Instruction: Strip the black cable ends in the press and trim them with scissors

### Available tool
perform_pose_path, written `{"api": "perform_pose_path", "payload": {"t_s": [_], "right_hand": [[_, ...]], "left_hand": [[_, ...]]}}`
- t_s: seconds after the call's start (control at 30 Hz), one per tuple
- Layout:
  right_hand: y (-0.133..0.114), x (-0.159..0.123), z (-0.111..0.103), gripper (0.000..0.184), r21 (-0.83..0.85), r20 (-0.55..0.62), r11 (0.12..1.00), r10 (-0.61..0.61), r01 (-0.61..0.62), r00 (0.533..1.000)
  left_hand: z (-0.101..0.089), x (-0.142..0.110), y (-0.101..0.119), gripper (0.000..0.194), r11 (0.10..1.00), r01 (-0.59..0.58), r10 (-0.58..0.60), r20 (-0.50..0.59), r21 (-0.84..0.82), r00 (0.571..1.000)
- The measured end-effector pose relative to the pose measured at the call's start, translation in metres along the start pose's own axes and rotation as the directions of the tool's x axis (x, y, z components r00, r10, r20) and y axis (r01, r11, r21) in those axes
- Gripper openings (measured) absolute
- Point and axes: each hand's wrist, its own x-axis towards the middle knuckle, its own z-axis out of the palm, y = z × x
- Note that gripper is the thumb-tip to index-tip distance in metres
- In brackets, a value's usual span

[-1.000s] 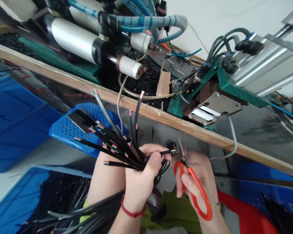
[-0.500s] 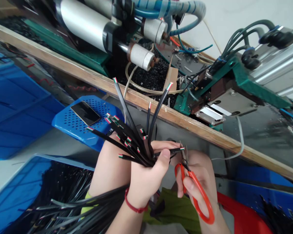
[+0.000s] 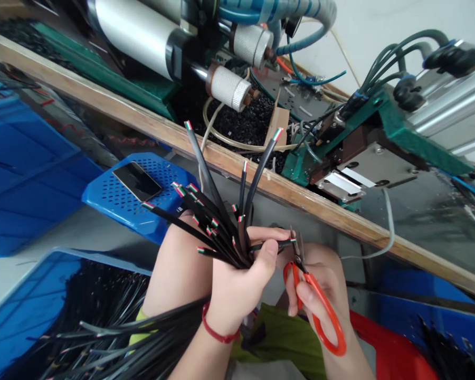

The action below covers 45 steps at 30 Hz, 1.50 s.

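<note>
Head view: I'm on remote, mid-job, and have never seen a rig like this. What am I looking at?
There is no robot here, just a person's two bare hands. Every picture comes from one camera worn on the head, looking forward and down over the lap.

The left hand grips a bundle of cables, mostly black, with red, white and green at the ends. One cable end sticks out past the thumb, right by the blades of the scissors. The right hand holds those by their orange handles, blades apart.

Ahead, behind a wooden edge, are metal cylinders and black scraps. To the left, a phone lies on a blue stool.
</note>
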Motion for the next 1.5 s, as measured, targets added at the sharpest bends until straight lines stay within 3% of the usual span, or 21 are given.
{"api": "perform_pose_path", "payload": {"t_s": [0.27,0.77,1.2,1.5], "right_hand": [[0.002,-0.001,-0.001,0.073,0.041,0.019,0.999,0.033,-0.034,0.999],[0.007,-0.003,-0.004,0.071,0.091,0.044,0.993,0.070,-0.073,0.997],[0.009,-0.002,-0.003,0.070,0.112,0.046,0.992,0.048,-0.053,0.998],[0.000,0.001,0.001,0.070,0.119,0.028,0.993,0.007,-0.011,1.000]], "left_hand": [[-0.005,-0.001,-0.002,0.023,0.998,0.016,-0.017,0.012,0.067,1.000],[-0.001,0.002,0.006,0.019,0.996,0.004,-0.002,-0.014,0.088,1.000],[0.002,0.003,0.006,0.015,0.998,-0.056,0.056,0.003,-0.041,0.998],[-0.003,0.000,0.001,0.013,0.998,-0.048,0.049,0.026,-0.031,0.998]]}}
